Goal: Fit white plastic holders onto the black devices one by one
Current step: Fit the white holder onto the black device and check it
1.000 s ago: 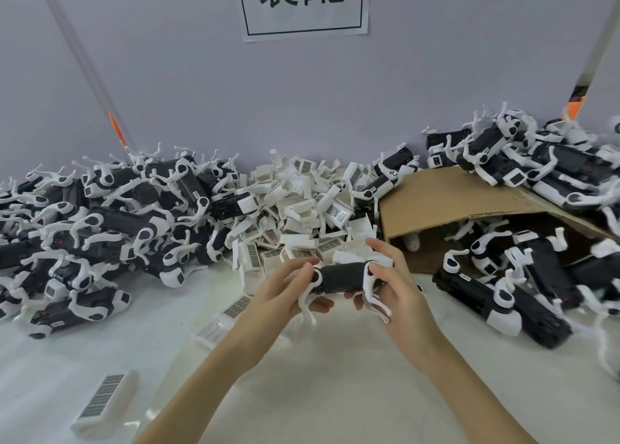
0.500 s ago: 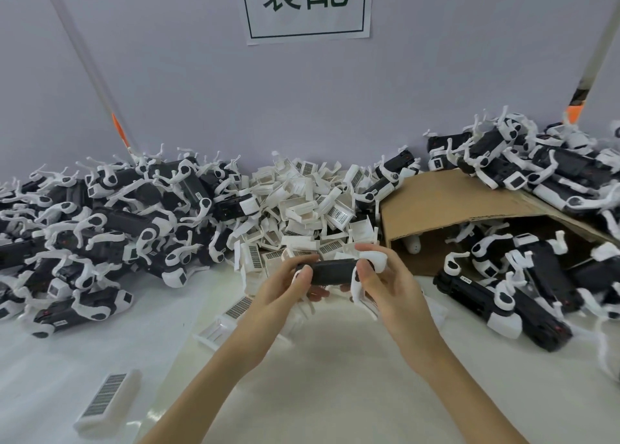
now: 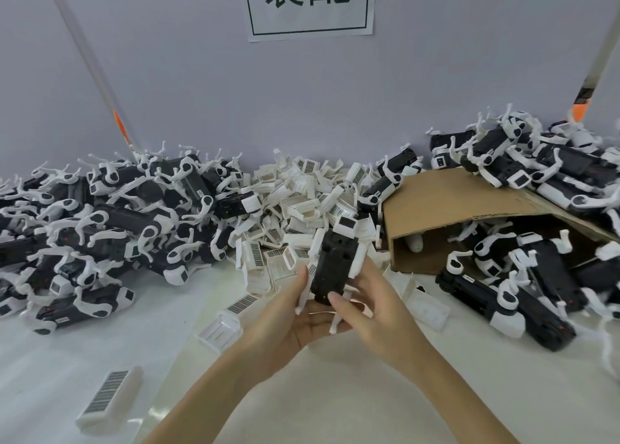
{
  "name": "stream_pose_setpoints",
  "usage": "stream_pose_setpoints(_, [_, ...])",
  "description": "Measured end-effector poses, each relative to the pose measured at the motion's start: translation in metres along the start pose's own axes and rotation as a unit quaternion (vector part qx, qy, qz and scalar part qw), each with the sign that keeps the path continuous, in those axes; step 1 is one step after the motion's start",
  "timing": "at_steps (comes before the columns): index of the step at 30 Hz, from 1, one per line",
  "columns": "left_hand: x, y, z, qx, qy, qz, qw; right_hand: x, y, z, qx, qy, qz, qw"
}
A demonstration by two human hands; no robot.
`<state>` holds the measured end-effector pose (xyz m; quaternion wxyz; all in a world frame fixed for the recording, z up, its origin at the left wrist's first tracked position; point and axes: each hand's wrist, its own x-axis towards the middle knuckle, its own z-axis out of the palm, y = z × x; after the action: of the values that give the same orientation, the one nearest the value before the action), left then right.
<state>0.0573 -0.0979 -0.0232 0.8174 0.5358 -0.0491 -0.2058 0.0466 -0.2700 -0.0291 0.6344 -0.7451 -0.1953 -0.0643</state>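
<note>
- Cardboard box [image 3: 449, 205]: brown, lies on its side at right, open mouth facing left.
- Paper sign [image 3: 310, 6]: white, large dark printed characters, stuck on wall.
- Wall [image 3: 188, 81]: pale lilac.
- Table [image 3: 335, 393]: white top.

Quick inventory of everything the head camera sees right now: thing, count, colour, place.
held device: one, black with white legs, centre, gripped in both hands
device piles: many, black and white, far left and far right
loose holders: many, white, some barcoded, heap at centre back
stray holders: several, white, on the table near left and centre
cardboard box: one, brown, on its side, right
paper sign: one, white, wall
table: one, white
left hand: grips device from below
right hand: grips device's right side
</note>
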Motion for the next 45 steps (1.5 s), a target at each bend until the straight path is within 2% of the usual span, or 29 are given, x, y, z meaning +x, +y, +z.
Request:
stream_pose_setpoints(3, [0.0,-0.004,-0.001,0.133,0.062,0.078,0.986,0.0,0.006,0.002,-0.035,0.071,-0.017,0.997])
stream_pose_setpoints(6, [0.0,0.004,-0.006,0.17,0.153,0.168,0.959,0.002,0.008,-0.002,-0.073,0.076,-0.023,0.994])
stream_pose_setpoints(10, [-0.008,0.018,-0.009,0.224,0.093,0.244,0.939,-0.001,0.007,-0.002,-0.19,0.064,-0.098,0.975])
stream_pose_setpoints(13, [-0.011,0.015,0.0,0.267,0.084,0.285,0.917,-0.002,0.011,0.001,-0.214,0.044,-0.091,0.972])
stream_pose_setpoints(16, [-0.013,0.015,0.002,0.246,0.065,0.27,0.929,-0.001,0.016,0.0,-0.221,0.047,-0.098,0.969])
stream_pose_setpoints(19, [-0.015,0.018,-0.003,0.219,0.073,0.233,0.945,0.0,0.023,0.0,-0.272,0.083,-0.132,0.949])
stream_pose_setpoints(23, [-0.012,0.014,-0.002,0.328,0.114,0.229,0.909,0.001,0.019,-0.003,-0.35,0.117,-0.164,0.915])
stream_pose_setpoints(25, [-0.012,0.013,0.0,0.276,0.125,0.23,0.925,0.0,0.014,-0.005,-0.303,0.099,-0.145,0.937])
stream_pose_setpoints(28, [-0.015,0.019,-0.003,0.174,0.125,0.19,0.958,0.0,0.004,-0.007,-0.1,0.047,0.0,0.994])
stream_pose_setpoints(31, [-0.016,0.023,-0.006,0.129,0.093,0.184,0.97,0.003,-0.001,-0.01,0.055,0.005,0.096,0.994])
stream_pose_setpoints(35, [-0.016,0.031,-0.019,0.186,0.004,0.18,0.966,0.003,0.001,-0.012,0.124,-0.003,0.086,0.989])
stream_pose_setpoints(36, [-0.018,0.037,-0.026,0.23,-0.028,0.184,0.955,0.002,0.002,-0.017,0.121,-0.018,0.072,0.99])
stream_pose_setpoints(38, [-0.021,0.047,-0.043,0.365,-0.047,0.212,0.905,0.002,0.002,-0.028,0.055,-0.058,0.038,0.996])
stream_pose_setpoints(40, [-0.019,0.05,-0.055,0.481,-0.015,0.258,0.838,0.002,0.003,-0.033,-0.078,-0.059,0.005,0.995])
stream_pose_setpoints(42, [-0.015,0.046,-0.059,0.553,0.026,0.269,0.788,0.003,0.005,-0.031,-0.19,-0.023,-0.035,0.981])
stream_pose_setpoints(45, [-0.009,0.038,-0.056,0.595,0.085,0.261,0.756,0.005,0.006,-0.028,-0.22,0.007,-0.061,0.974])
